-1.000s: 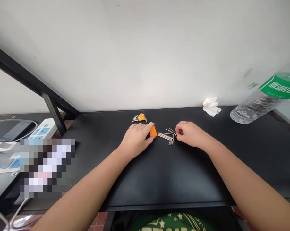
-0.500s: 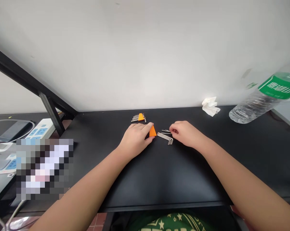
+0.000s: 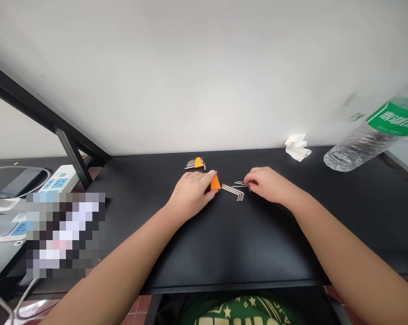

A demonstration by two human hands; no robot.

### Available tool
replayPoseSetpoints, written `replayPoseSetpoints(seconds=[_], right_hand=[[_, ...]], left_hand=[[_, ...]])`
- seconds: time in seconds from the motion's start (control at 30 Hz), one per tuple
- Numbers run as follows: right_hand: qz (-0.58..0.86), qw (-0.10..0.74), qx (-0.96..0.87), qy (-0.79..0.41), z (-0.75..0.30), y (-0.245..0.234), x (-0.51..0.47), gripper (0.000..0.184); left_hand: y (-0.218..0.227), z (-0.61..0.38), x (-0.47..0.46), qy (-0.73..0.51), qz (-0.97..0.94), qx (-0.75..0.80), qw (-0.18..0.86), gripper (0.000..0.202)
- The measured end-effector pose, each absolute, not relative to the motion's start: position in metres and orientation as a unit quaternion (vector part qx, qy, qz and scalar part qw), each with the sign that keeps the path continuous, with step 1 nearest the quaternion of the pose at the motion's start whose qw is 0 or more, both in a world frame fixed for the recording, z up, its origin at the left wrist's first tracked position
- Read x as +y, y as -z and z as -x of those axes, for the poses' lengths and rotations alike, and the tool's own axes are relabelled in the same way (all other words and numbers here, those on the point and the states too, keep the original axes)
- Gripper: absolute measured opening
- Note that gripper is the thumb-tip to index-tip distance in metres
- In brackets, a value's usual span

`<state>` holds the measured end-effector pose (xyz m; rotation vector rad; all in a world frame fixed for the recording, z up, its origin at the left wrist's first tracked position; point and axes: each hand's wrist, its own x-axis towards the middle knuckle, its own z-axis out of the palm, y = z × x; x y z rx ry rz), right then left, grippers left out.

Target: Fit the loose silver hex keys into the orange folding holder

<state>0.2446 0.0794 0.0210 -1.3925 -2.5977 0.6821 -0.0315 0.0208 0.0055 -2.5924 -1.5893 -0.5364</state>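
My left hand grips an orange hex key holder between thumb and fingers, on the black tabletop. Just right of the holder lie several L-shaped hex keys, side by side with their bent ends to the right. My right hand is closed in a pinch on a thin hex key; another thin one lies against it, and the fingertips partly hide both. Behind my left hand rests a second orange holder filled with hex keys.
The black table meets a white wall. At the back right are a crumpled tissue and a clear water bottle with a green label. On the left stand a power strip, cables, a phone and a metal frame bar.
My right hand has moved a little to the right with the thin hex key, away from the row of larger keys. My left hand stays on the orange holder.
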Motion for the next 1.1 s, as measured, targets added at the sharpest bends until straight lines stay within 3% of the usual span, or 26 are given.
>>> replayPoseSetpoints(seconds=[0.37,0.53,0.67,0.8,1.1], right_hand=[[0.430,0.019,-0.867,-0.252,-0.243,-0.028,0.067,0.024],[0.416,0.039,-0.868,-0.268,-0.233,-0.031,0.056,0.026],[0.405,0.061,-0.871,-0.272,-0.236,-0.035,0.055,0.022],[0.412,0.015,-0.876,-0.253,-0.248,-0.034,0.059,0.010],[0.398,0.020,-0.885,-0.242,-0.241,-0.026,0.061,0.014]], left_hand=[[-0.006,0.032,0.021,0.170,0.840,-0.514,0.028,0.045],[-0.006,0.032,0.021,0.169,0.840,-0.515,0.017,0.043],[-0.006,0.030,0.021,0.164,0.835,-0.525,-0.015,0.044],[-0.006,0.029,0.021,0.166,0.834,-0.525,-0.045,0.045],[-0.004,0.028,0.022,0.176,0.843,-0.486,-0.148,0.047]])
